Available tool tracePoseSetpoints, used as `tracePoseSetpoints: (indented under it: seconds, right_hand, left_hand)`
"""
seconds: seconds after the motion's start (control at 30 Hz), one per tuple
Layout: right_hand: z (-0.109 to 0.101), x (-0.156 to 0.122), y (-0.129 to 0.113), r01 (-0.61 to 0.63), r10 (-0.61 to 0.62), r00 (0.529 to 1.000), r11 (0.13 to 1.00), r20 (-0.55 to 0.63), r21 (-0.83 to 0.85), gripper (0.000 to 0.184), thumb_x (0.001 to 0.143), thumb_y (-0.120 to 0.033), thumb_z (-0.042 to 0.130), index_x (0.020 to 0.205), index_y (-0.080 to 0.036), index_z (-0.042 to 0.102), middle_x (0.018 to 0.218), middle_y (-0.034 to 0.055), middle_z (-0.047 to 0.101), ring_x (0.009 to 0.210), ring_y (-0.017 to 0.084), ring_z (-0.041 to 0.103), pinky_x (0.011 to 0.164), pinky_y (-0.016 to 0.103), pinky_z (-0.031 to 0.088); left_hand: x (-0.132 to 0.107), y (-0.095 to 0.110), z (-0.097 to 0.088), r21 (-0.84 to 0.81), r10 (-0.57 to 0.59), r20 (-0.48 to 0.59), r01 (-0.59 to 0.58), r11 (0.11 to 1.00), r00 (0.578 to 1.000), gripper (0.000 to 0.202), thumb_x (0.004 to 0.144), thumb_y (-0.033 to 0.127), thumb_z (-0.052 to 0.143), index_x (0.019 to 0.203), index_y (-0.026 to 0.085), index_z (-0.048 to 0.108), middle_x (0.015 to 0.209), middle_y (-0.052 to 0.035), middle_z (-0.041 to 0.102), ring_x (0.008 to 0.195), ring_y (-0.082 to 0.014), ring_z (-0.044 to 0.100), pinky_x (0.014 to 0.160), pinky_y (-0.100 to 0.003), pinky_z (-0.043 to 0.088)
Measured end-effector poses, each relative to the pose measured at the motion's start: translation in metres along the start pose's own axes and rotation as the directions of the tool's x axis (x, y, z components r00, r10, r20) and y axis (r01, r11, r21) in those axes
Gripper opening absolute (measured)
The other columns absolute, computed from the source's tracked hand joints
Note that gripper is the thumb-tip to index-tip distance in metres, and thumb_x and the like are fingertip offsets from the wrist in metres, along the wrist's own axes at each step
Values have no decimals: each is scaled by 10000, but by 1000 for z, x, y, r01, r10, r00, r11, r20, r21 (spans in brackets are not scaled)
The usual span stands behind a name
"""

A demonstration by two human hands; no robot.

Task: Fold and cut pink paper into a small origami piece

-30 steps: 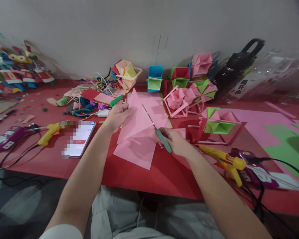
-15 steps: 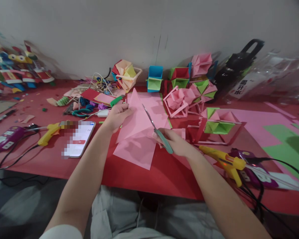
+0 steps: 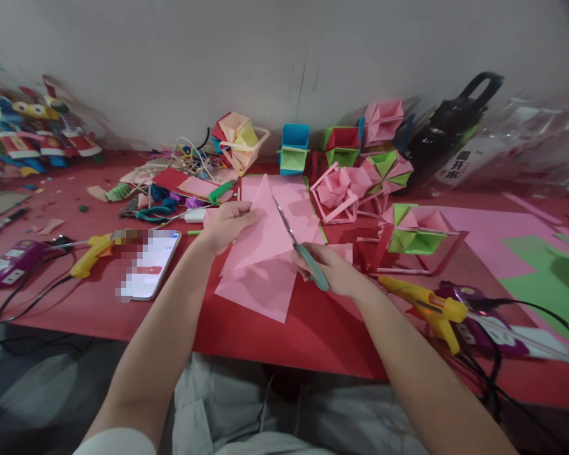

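Note:
My left hand [image 3: 232, 222] pinches the left edge of a pink sheet of paper [image 3: 260, 237], whose top rises to a point. In my right hand [image 3: 327, 268] is a pair of scissors [image 3: 296, 243] with greenish handles, the blades pointing up and away beside the paper's right edge. Whether the blades touch the paper I cannot tell. Beneath lies another pink sheet [image 3: 260, 296] on the red table [image 3: 341, 341]. More pink paper with a green edge is behind the held sheet.
To the left are a phone [image 3: 159, 265] and a yellow glue gun [image 3: 91, 256]. Another glue gun [image 3: 424, 303] with cords lies right. Folded paper models [image 3: 341, 193] stand along the back, near a dark bottle [image 3: 436, 136]. Paper scraps [image 3: 171, 180] pile up at back left.
My left hand has shifted slightly to the right with the pink paper, and the paper's pointed top has moved right and a little lower. The scissors have barely moved.

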State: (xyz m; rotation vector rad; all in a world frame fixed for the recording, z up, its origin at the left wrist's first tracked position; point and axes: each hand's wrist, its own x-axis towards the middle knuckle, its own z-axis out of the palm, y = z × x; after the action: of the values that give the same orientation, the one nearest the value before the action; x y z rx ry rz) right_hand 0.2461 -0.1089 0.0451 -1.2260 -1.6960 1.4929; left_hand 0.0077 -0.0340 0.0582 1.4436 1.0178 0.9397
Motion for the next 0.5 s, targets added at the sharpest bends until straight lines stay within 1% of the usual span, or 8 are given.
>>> tracePoseSetpoints:
  seconds: [0.13,0.33,0.43,0.5]
  right_hand:
    - [2,2,1,-4,5,1000,1000,-28,28,442,828,-595,699,762,-212,489,628,-29,528,593,129,483,564,276,380]
    - [2,3,5,15,-13,999,998,-33,56,447,808,-602,713,782,-204,513,645,-28,536,597,124,485,579,277,396]
    - [1,2,4,-3,3,1000,1000,-27,28,441,817,-603,705,784,-206,514,647,-24,539,597,130,495,567,277,389]
    - [1,2,2,-13,13,1000,1000,-26,0,439,831,-603,690,773,-210,504,640,-22,536,592,132,491,557,277,382]
  left_hand:
    - [-1,0,4,-31,-22,16,22,999,1000,376,726,513,800,766,177,636,620,-5,604,606,-167,627,519,-251,454]
    - [-1,-3,7,-62,-18,34,20,998,999,384,723,526,802,793,174,664,642,-27,625,645,-195,650,555,-285,483]
    - [-1,-3,7,-53,-12,30,13,998,999,380,721,529,798,777,176,668,633,-30,618,642,-204,649,549,-293,481]
    - [-2,-1,7,-33,3,33,-1,999,999,385,727,535,789,769,174,662,634,-29,616,621,-190,635,539,-286,475]
